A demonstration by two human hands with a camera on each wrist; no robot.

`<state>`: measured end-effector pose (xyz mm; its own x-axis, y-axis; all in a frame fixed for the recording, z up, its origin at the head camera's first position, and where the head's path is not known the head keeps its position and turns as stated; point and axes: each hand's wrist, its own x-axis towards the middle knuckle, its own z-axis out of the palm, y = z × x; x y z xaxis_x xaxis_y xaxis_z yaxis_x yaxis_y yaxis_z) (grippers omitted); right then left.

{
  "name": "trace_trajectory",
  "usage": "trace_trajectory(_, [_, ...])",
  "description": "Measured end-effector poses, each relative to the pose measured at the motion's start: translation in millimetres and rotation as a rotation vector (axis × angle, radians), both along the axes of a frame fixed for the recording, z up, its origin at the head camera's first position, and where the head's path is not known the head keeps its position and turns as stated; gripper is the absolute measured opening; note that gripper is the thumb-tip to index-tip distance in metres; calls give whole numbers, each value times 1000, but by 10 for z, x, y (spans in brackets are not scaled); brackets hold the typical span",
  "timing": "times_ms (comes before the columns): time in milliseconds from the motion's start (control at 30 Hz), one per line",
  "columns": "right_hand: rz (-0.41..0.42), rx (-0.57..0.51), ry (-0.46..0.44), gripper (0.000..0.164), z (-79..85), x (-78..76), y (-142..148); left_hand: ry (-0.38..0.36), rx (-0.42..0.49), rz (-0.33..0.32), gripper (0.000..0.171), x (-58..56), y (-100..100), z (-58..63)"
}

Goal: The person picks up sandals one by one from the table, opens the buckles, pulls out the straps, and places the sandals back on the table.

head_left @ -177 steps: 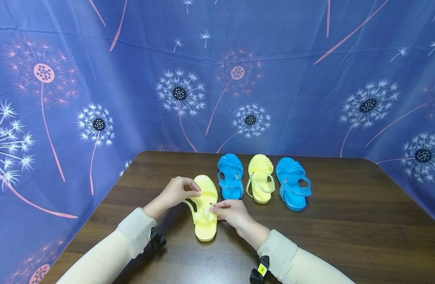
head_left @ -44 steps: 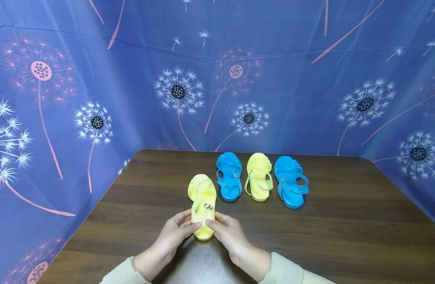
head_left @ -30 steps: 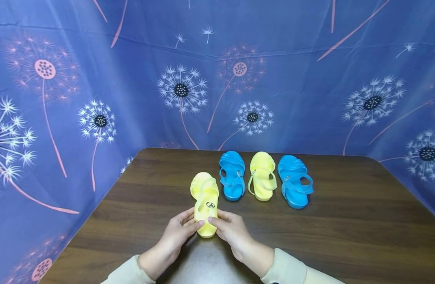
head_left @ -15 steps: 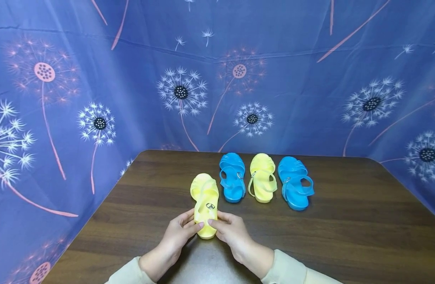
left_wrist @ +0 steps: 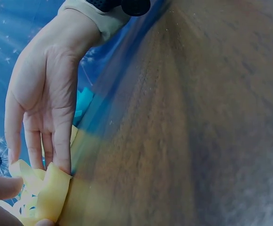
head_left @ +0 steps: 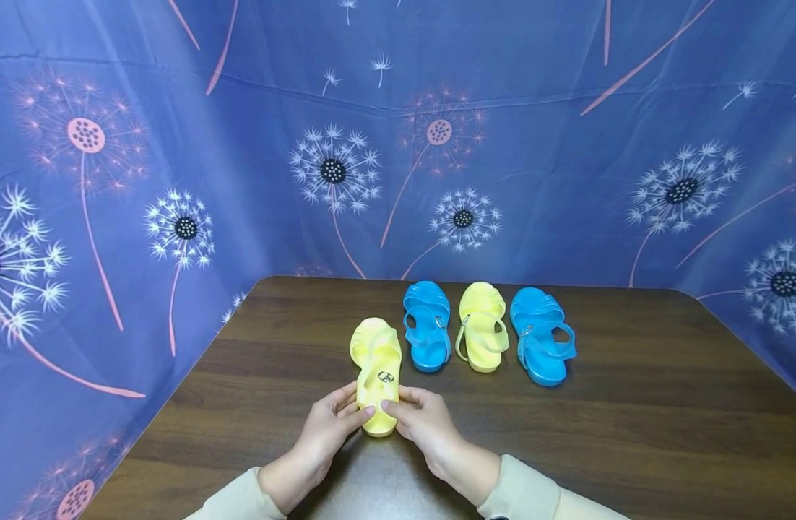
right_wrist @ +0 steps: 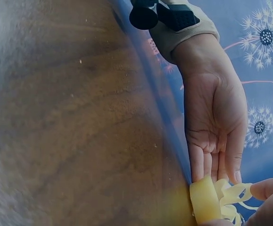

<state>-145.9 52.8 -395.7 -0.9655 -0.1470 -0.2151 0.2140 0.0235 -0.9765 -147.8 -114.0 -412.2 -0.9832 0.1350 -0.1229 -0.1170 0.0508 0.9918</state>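
A pale yellow child-size sandal (head_left: 378,379) points away from me near the front of the table. A dark oval mark shows on its insole, and a strap crosses its upper part. My left hand (head_left: 323,430) grips the heel end from the left, thumb on top and fingers along the side. From the right, my right hand (head_left: 430,430) holds the same end in a matching way. The heel (left_wrist: 53,195) shows low in the left wrist view, and the heel (right_wrist: 205,200) also shows in the right wrist view. Whether the sandal touches the table cannot be told.
Behind and to the right, a blue sandal (head_left: 427,347), a second yellow sandal (head_left: 482,354) and another blue sandal (head_left: 544,365) stand in a row, toes away. The brown wooden table (head_left: 645,412) meets a blue dandelion-print curtain (head_left: 541,217) at the back.
About six seconds ago my hands were at the yellow sandal's strap and side; since then both have moved down to its heel. Over the last second and a half the grip has stayed the same.
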Motion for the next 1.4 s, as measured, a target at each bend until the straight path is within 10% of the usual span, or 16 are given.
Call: trace_trajectory(1400, [9, 10, 19, 48, 46, -23, 19, -8, -11, 36, 65, 13, 39, 25])
